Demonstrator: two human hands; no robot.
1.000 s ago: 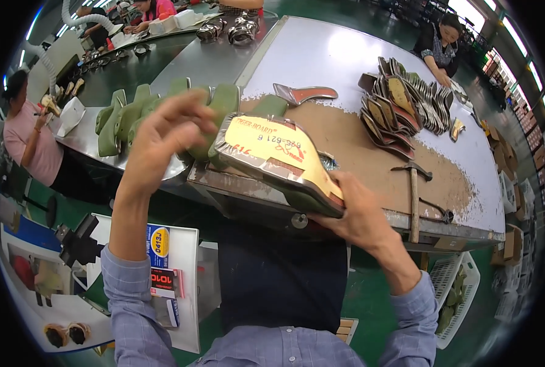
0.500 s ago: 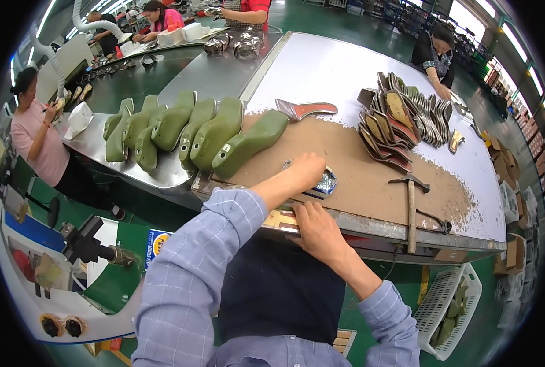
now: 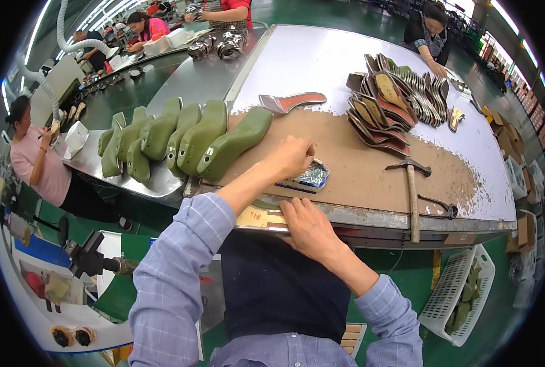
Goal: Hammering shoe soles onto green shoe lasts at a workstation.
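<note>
My left hand (image 3: 292, 156) is just above a small blue-edged box (image 3: 311, 177) of shiny little metal pieces, perhaps tacks. Its fingers are pinched together; what they hold, if anything, is too small to make out. My right hand (image 3: 312, 227) is closed round one end of a shoe last with a yellowish insole (image 3: 259, 218) on it, at the table's front edge. A bit of the last's green body shows beside the insole. Several green shoe lasts (image 3: 214, 137) stand to the left. A single reddish insole (image 3: 294, 101) lies beyond my left hand.
A hammer (image 3: 413, 196) and dark pincers (image 3: 441, 208) lie at the table's right front. Behind them are stacked insoles (image 3: 379, 110). A white basket (image 3: 465, 293) with green pieces stands on the floor at right. Other people work around the far side and left.
My left hand has lifted from the small box, uncovering more of it. My right hand still grips the last, whose insole shows more now. The whole view has shifted slightly.
</note>
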